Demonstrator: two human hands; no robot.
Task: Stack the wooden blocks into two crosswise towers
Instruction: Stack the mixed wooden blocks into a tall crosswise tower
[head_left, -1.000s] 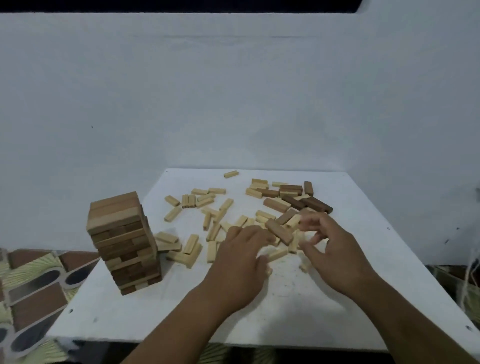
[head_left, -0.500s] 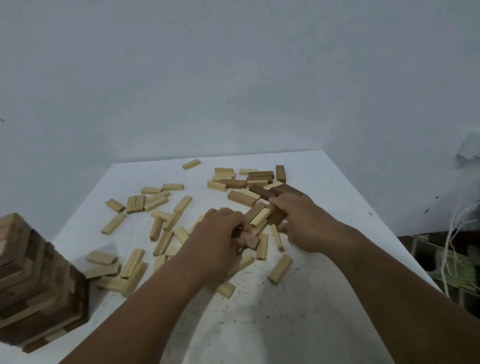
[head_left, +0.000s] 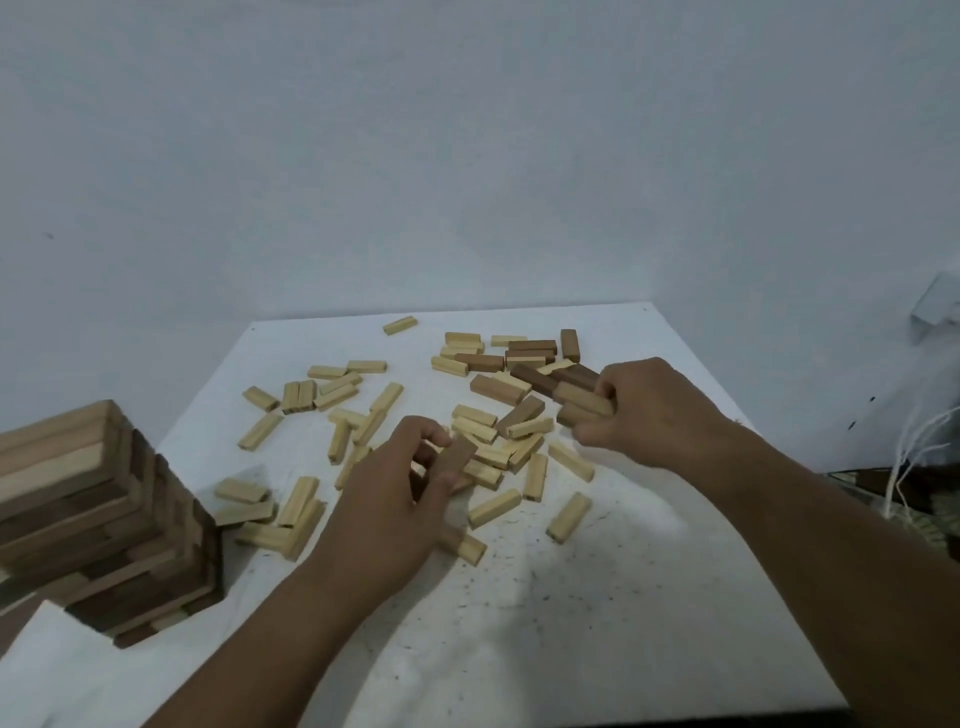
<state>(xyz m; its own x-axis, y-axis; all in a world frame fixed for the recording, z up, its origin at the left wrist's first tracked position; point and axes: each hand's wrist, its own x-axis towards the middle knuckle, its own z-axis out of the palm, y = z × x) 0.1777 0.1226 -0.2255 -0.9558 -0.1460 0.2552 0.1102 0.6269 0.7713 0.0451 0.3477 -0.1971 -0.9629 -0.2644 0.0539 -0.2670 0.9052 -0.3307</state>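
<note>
A crosswise tower (head_left: 98, 525) of brown and pale wooden blocks stands at the table's left edge. Several loose pale blocks (head_left: 317, 395) and darker brown blocks (head_left: 530, 345) lie scattered over the white table (head_left: 597, 623). My left hand (head_left: 384, 509) pinches a brown block (head_left: 457, 460) just above the middle pile. At the pile's right side, my right hand (head_left: 649, 410) grips two brown blocks (head_left: 579, 408) stacked together in curled fingers.
A pale wall rises behind the table. White cords (head_left: 904, 462) hang beyond the right edge. The table's near half holds only specks and two stray blocks (head_left: 569, 517).
The view has swung right, so the tower now sits at the left edge. My left hand has picked up a brown block. My right hand has closed round brown blocks from the pile.
</note>
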